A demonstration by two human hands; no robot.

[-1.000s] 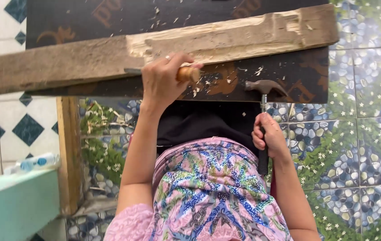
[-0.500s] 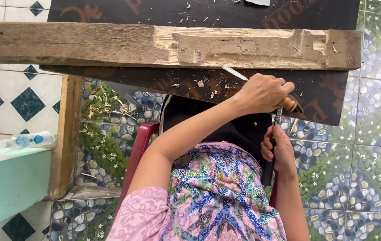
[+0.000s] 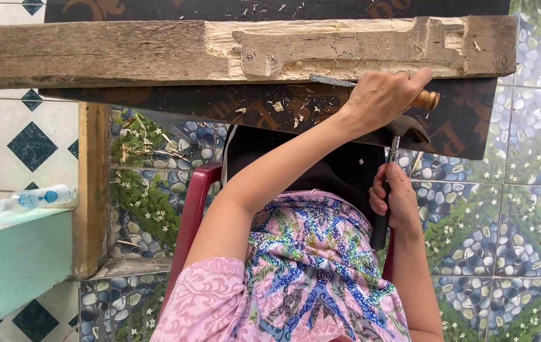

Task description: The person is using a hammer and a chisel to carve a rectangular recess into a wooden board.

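A weathered wooden plank (image 3: 93, 54) lies across a dark board (image 3: 467, 126), with a pale carved recess (image 3: 346, 47) cut into its right half. My left hand (image 3: 381, 98) is closed around a chisel whose wooden handle (image 3: 427, 99) sticks out to the right; the blade (image 3: 330, 81) rests at the lower edge of the recess. My right hand (image 3: 397, 199) grips the black handle of a hammer, held upright. The hammer's metal head (image 3: 407, 126) sits just below my left hand. Wood chips lie scattered on the dark board.
A red plastic chair (image 3: 191, 209) stands under the board, in front of my patterned lap. A clear water bottle (image 3: 39, 197) lies on a turquoise ledge (image 3: 11, 266) at the left. Beside the ledge rises a wooden post (image 3: 90, 190). Patterned tiles cover the floor.
My left hand has moved the chisel rightward along the plank to the right end of the recess. The hammer stays upright in my right hand, its head now just under the left hand.
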